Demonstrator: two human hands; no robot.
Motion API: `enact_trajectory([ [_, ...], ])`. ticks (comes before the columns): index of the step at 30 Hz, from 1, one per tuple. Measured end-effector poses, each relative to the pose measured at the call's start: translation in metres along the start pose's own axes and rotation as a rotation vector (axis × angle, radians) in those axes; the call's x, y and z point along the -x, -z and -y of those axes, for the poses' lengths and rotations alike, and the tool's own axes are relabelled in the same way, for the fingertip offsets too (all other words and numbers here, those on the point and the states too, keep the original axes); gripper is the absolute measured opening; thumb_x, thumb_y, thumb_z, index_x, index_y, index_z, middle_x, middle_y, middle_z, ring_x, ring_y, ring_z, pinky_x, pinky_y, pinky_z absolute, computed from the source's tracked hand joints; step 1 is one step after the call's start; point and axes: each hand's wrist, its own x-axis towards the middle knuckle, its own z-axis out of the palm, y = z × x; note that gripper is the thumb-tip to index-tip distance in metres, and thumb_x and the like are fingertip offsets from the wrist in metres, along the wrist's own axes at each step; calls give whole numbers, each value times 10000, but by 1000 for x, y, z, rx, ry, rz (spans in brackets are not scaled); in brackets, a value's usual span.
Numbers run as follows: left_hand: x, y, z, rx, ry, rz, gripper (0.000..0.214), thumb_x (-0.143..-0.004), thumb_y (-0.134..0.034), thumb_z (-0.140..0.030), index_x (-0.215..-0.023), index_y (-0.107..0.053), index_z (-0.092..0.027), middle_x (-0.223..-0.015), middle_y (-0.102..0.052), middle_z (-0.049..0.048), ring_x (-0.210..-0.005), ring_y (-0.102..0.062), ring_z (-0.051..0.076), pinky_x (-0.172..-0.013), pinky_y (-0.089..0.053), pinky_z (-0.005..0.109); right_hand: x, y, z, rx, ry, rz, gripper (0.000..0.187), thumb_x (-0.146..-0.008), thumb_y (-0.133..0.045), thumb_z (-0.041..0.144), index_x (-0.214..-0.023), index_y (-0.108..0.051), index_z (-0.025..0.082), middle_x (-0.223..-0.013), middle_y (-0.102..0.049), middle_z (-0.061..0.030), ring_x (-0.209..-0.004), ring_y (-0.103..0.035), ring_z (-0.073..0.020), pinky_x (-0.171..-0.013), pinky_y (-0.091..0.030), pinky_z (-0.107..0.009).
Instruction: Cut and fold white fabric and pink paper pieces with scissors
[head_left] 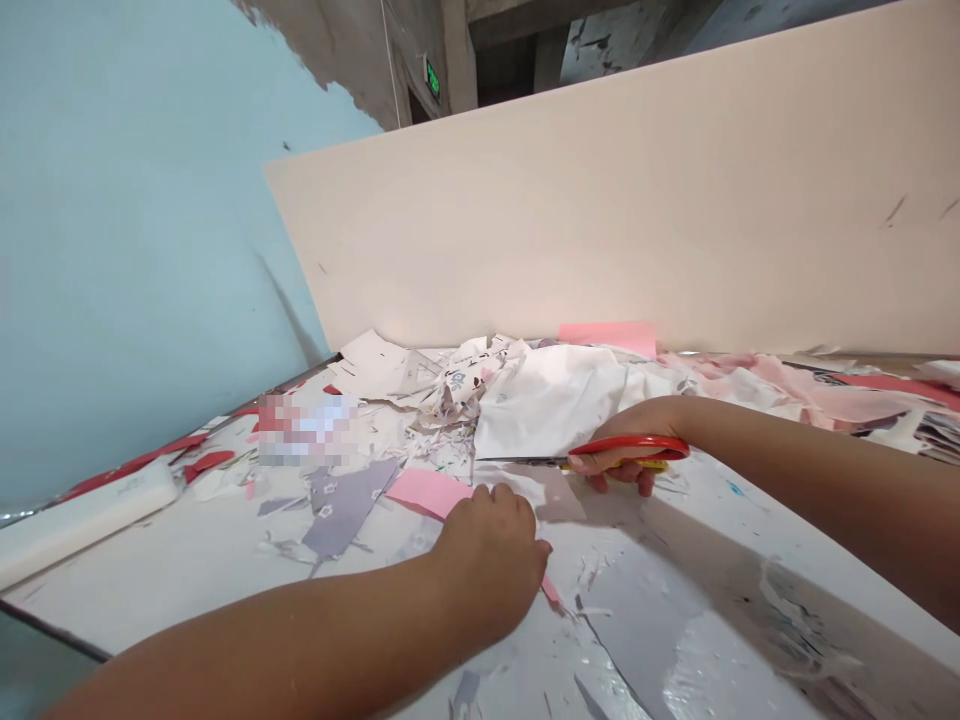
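My right hand (626, 440) is closed on a pair of scissors (660, 446) with a red handle loop and some yellow below it. Their blades point left along the lower edge of a crumpled white sheet (551, 395), and I cannot tell whether they are apart. My left hand (491, 550) rests low over the table, fingers curled down on a pink paper strip (429, 492). Its palm hides the strip's middle, and a pink bit shows by the thumb. Left of this hand lies a purple-grey paper piece (349, 505) with small white flowers.
Scraps of paper cover much of the white table (247, 570). A long white box-like object (90, 520) lies along the left edge. Behind the pile rises a cream board (600, 210), with a pink slip (607, 338) at its foot. Pink crumpled material (787, 390) lies far right.
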Motion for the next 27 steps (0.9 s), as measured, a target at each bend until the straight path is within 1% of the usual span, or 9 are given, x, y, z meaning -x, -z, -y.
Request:
enact_trajectory([
  [2, 0, 1, -2, -12, 31, 46, 312, -816, -312, -301, -845, -548, -100, -728, -521, 105, -665, -486, 215, -524, -387, 315, 0, 0, -2, -29, 13, -13, 495, -619, -485, 653, -738, -568, 180, -480, -312, 57, -487, -380, -108, -512, -409, -261],
  [4, -1, 1, -3, -19, 46, 64, 324, -818, -308, -309, -841, -555, -100, -719, -522, 107, -668, -486, 220, -527, -384, 317, 0, -1, -3, -38, 17, -16, 488, -619, -487, 651, -727, -566, 181, -479, -302, 57, -490, -375, -107, -509, -407, -257],
  [10, -1, 0, -4, -40, 33, 45, 340, -820, -300, -312, -811, -565, -99, -695, -522, 109, -643, -487, 220, -523, -374, 325, -1, 1, 0, 31, 9, 18, 493, -619, -478, 658, -734, -577, 189, -487, -314, 56, -479, -380, -101, -519, -407, -261],
  [13, 0, -2, -4, -51, 23, 31, 334, -818, -302, -304, -810, -566, -99, -683, -519, 105, -625, -484, 216, -509, -368, 320, -2, 2, 1, 99, 20, 21, 502, -643, -441, 661, -758, -584, 193, -482, -317, 60, -456, -379, -95, -528, -404, -267],
  [17, 0, -3, -4, -66, 18, 24, 329, -817, -303, -298, -806, -563, -97, -675, -514, 103, -623, -479, 211, -509, -364, 314, -4, 3, 1, 262, 22, -30, 522, -680, -378, 662, -783, -591, 196, -481, -353, 52, -418, -395, -94, -507, -386, -273],
  [20, 0, -2, -4, -60, 5, 25, 334, -824, -291, -292, -799, -560, -96, -682, -515, 106, -636, -484, 211, -521, -364, 314, -3, 1, 4, 325, -2, -80, 525, -680, -376, 658, -783, -593, 191, -495, -389, 44, -396, -411, -93, -481, -379, -274],
  [24, 0, 0, -4, -43, 17, 53, 351, -832, -277, -295, -796, -559, -88, -683, -519, 112, -644, -494, 212, -530, -364, 313, -3, -3, 9, 398, -85, -142, 545, -695, -344, 655, -677, -589, 168, -463, -398, 28, -374, -421, -103, -426, -355, -264],
  [27, 0, -1, -4, -47, 27, 22, 350, -830, -276, -298, -793, -557, -93, -676, -516, 109, -636, -491, 217, -519, -362, 316, -3, -5, 10, 403, -94, -151, 527, -679, -367, 660, -642, -565, 172, -454, -403, 24, -372, -406, -101, -412, -348, -260],
])
